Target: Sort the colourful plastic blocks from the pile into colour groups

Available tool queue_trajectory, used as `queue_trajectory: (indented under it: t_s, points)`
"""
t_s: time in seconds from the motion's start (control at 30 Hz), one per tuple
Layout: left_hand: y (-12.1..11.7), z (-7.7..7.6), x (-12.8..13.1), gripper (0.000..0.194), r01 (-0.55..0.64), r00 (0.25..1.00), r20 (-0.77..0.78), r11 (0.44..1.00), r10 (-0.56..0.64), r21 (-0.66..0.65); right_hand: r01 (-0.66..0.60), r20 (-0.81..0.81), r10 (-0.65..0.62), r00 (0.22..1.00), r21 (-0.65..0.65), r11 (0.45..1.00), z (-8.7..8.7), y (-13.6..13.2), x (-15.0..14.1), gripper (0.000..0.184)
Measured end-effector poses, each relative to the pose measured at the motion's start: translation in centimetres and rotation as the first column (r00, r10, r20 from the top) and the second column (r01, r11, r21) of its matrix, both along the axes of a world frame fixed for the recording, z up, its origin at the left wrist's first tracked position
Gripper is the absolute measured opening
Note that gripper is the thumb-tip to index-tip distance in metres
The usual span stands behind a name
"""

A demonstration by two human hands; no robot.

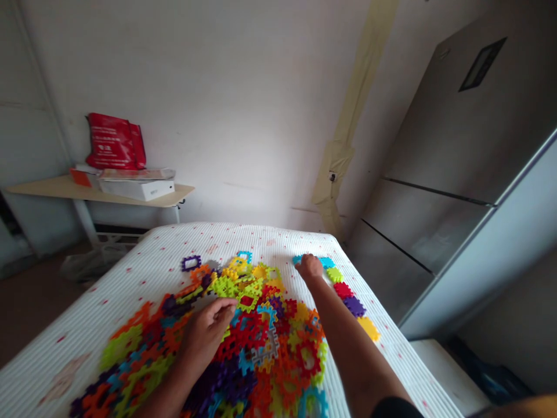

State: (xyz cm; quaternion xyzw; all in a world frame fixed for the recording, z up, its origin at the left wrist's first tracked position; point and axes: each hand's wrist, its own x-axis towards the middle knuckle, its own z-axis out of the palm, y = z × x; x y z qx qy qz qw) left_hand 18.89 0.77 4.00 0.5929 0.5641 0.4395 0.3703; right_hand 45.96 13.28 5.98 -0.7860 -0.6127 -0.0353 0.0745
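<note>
A large heap of colourful plastic interlocking pieces with notched edges (248,331) covers the middle and near part of the bed-like surface. Over its left side is my left hand (211,325), thumb and fingers drawn together beside a lime frame-shaped piece (255,301); whether anything is pinched there is hidden. My right hand (311,267) has its fingers curled down at a light blue interlocking piece (297,259) beyond the heap. Right of that hand a row of pieces curves toward me: light blue (327,263), lime (335,274), red (343,289), purple (354,306) and yellow (369,328).
The white ribbed cover (261,233) has small red marks. A purple frame piece (191,263) lies apart at the heap's far left. Left behind stands a wooden table (47,187) with a red bag (113,142) and a white box (137,188). A grey fridge (439,168) rises at right.
</note>
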Motion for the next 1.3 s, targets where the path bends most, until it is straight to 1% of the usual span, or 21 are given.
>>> queue_trajectory:
  t_s: [0.13, 0.37, 0.43, 0.5, 0.53, 0.57, 0.63, 0.7, 0.8, 0.87, 1.0, 1.2, 1.3]
  points:
    - [0.0, 0.1, 0.0, 0.038, -0.003, 1.000, -0.015, 1.000, 0.003, 0.009, 0.005, 0.004, -0.005, 1.000, -0.006, 1.000, -0.3, 0.4, 0.0, 0.032]
    - [-0.2, 0.3, 0.2, 0.037, 0.007, 0.999, -0.043, 0.999, -0.005, 0.048, -0.007, -0.002, 0.007, 1.000, -0.020, 1.000, -0.4, 0.3, 0.0, 0.030]
    - [-0.4, 0.4, 0.3, 0.035, 0.037, 0.997, -0.077, 0.994, -0.029, 0.100, -0.015, -0.004, 0.015, 1.000, -0.006, 1.000, -0.2, 0.1, -0.2, 0.029]
    - [-0.7, 0.5, 0.5, 0.031, 0.111, 0.982, -0.177, 0.970, -0.073, 0.218, -0.035, -0.005, 0.035, 0.999, 0.019, 0.999, 0.2, -0.4, -0.5, 0.029]
    - [-0.9, 0.5, 0.6, 0.030, 0.170, 0.963, -0.251, 0.943, -0.098, 0.286, -0.056, -0.006, 0.056, 0.998, 0.036, 0.998, 0.4, -0.7, -0.8, 0.029]
    - [-1.1, 0.6, 0.8, 0.030, 0.237, 0.936, -0.332, 0.910, -0.119, 0.341, -0.088, -0.010, 0.089, 0.996, 0.058, 0.994, 0.6, -1.1, -1.0, 0.028]
    - [-1.3, 0.7, 1.1, 0.034, 0.358, 0.864, -0.481, 0.852, -0.147, 0.382, -0.175, -0.029, 0.180, 0.983, 0.114, 0.978, 1.0, -2.1, -1.5, 0.027]
    - [-1.5, 0.8, 1.5, 0.041, 0.429, 0.791, -0.592, 0.828, -0.153, 0.359, -0.259, -0.061, 0.273, 0.960, 0.171, 0.951, 1.2, -3.3, -1.9, 0.026]
    - [-1.6, 0.8, 2.0, 0.045, 0.465, 0.706, -0.692, 0.835, -0.149, 0.295, -0.322, -0.110, 0.352, 0.930, 0.221, 0.920, 1.5, -4.9, -2.2, 0.025]
    - [-1.5, 0.8, 2.3, 0.044, 0.468, 0.672, -0.725, 0.845, -0.150, 0.259, -0.335, -0.132, 0.372, 0.919, 0.238, 0.912, 1.8, -5.8, -2.2, 0.025]
    - [-1.2, 1.6, 2.9, 0.041, 0.436, 0.651, -0.744, 0.877, -0.151, 0.203, -0.322, -0.153, 0.367, 0.918, 0.254, 0.912, 2.2, -7.3, -1.9, 0.024]
    - [-0.7, 3.6, 4.2, 0.053, 0.405, 0.617, -0.765, 0.908, -0.183, 0.109, -0.360, -0.142, 0.405, 0.903, 0.264, 0.895, 1.7, -8.8, -1.4, 0.024]
    - [-0.2, 3.9, 4.6, 0.048, 0.401, 0.610, -0.769, 0.911, -0.191, 0.091, -0.368, -0.146, 0.423, 0.894, 0.296, 0.881, 2.1, -9.6, -1.1, 0.023]
